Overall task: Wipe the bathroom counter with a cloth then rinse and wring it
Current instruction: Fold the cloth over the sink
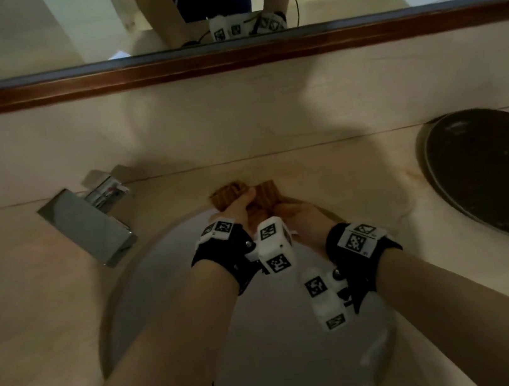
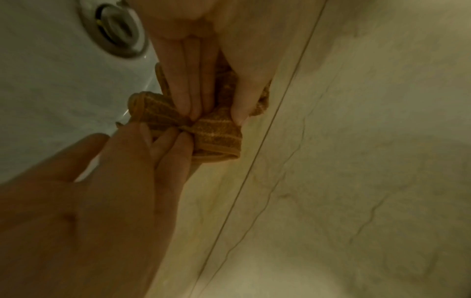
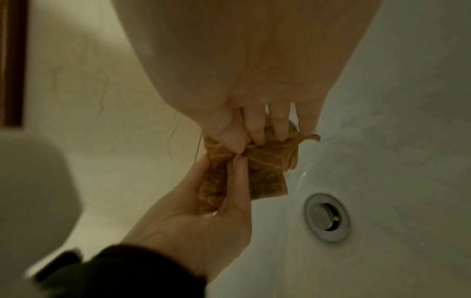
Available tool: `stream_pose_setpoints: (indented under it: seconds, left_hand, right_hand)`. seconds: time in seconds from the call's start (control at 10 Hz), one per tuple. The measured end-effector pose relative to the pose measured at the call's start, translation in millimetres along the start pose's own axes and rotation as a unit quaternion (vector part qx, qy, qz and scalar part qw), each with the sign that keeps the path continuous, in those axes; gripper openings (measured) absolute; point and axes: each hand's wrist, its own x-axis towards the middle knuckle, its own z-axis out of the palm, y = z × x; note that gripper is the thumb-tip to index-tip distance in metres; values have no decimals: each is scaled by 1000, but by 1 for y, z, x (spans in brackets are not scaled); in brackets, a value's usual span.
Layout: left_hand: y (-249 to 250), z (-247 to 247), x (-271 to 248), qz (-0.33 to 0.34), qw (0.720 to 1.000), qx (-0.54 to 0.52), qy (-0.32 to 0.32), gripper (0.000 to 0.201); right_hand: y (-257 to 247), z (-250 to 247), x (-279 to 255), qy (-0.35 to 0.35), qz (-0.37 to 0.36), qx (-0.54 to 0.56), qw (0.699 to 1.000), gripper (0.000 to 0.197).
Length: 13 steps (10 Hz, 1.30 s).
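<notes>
An orange-brown striped cloth [image 1: 268, 192] is bunched and twisted between both hands, above the far rim of the white sink [image 1: 162, 289]. My left hand [image 1: 238, 203] grips its left end, fingers and thumb curled round it. My right hand [image 1: 285, 211] pinches the right end close beside it. In the left wrist view the left hand [image 2: 216, 116] pinches the cloth [image 2: 216, 131] from above, the right hand's fingers [image 2: 163, 145] meeting it from below. In the right wrist view the right hand [image 3: 247, 145] holds the cloth [image 3: 265, 177] over the basin, near the drain [image 3: 326, 217].
A square chrome faucet [image 1: 92, 223] stands on the beige marble counter [image 1: 30, 292] to the left of the sink. A dark round tray [image 1: 491, 174] lies on the counter at the right. A wood-framed mirror [image 1: 227, 61] runs along the back wall.
</notes>
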Motion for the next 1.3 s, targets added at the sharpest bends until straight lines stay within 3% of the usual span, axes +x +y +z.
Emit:
stream_pose_setpoints:
  seconds: [0.1, 0.3, 0.4, 0.5, 0.6, 0.7, 0.8, 0.9, 1.0, 1.1, 1.2, 1.3]
  left_hand:
    - [8, -26, -4, 37, 998, -43, -1, 28]
    - [21, -98, -1, 86, 994, -58, 33, 27]
    - [22, -137, -15, 112, 992, -47, 22, 20]
    - [22, -179, -35, 115, 992, 54, 22, 19]
    - [31, -235, -62, 247, 919, 267, 149, 13]
    - [36, -283, -75, 328, 678, 632, 182, 43]
    - [18, -301, -78, 257, 607, 743, 113, 65]
    - [3, -301, -75, 268, 569, 771, 102, 74]
    - [-4, -302, -65, 252, 571, 771, 129, 69]
    - [-7, -301, -61, 259, 562, 774, 134, 68]
    - [-13, -296, -60, 268, 572, 759, 157, 67]
    - [-22, -292, -60, 277, 573, 750, 182, 63]
  right_hand:
    - [-9, 19, 1, -27, 14, -21, 999, 43]
    - [-9, 81, 14, -91, -14, -22, 996, 29]
    - [7, 113, 30, -87, -7, -87, 992, 41]
    - [15, 133, 27, -78, 5, -18, 997, 34]
    - [21, 152, 19, -94, 24, 84, 992, 29]
    - [29, 183, 12, -96, 20, 77, 992, 33]
    - [43, 211, 5, -69, -3, 9, 998, 23]
    - [70, 225, 10, -57, -34, -81, 994, 20]
    - [79, 235, -12, -69, -73, -234, 967, 22]
    - [86, 238, -40, -101, -136, -414, 894, 27]
    - [95, 239, -60, -106, -146, -473, 862, 27]
    - [105, 238, -70, -94, -143, -494, 852, 25]
